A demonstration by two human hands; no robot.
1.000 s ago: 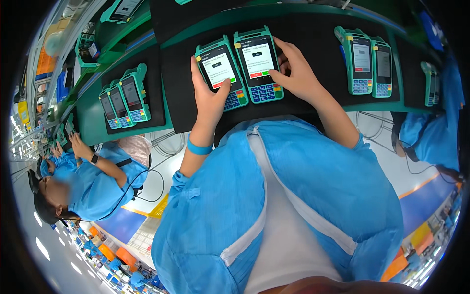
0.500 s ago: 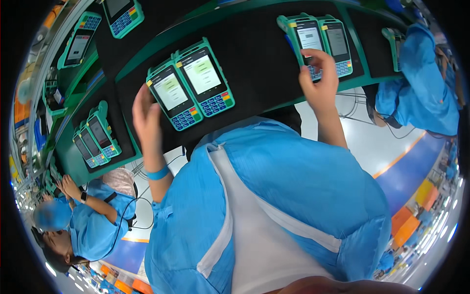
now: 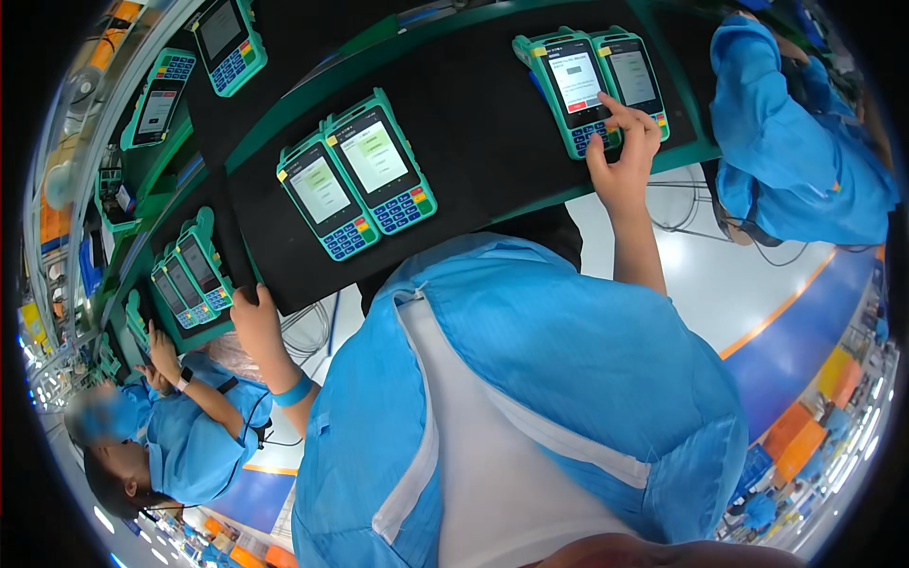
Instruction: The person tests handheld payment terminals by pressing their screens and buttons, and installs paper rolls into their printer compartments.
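Note:
At the far right of the bench, a green-cased card payment terminal (image 3: pixel 571 80) lies face up with its screen lit. My right hand (image 3: pixel 625 156) is over its lower right part, the index fingertip at the screen's lower edge and the thumb apart over the keypad; it grips nothing. A second terminal (image 3: pixel 632 76) lies close beside it. My left hand (image 3: pixel 257 327) is at the bench's front edge with its fingers curled; whatever may be in them is hidden. Two more lit terminals, the left one (image 3: pixel 322 194) and the right one (image 3: pixel 374 161), lie side by side between my hands.
Several terminals (image 3: pixel 201 270) stand in a row at the left, near my left hand. Two others lie at the upper left. One co-worker in blue (image 3: pixel 194 417) works at the left with a terminal, another (image 3: pixel 791 142) sits at the right. Cables (image 3: pixel 682 204) hang below the bench.
My left hand has left the middle pair of terminals and moved left and down to the bench edge. My right index finger has come down to the screen's lower edge.

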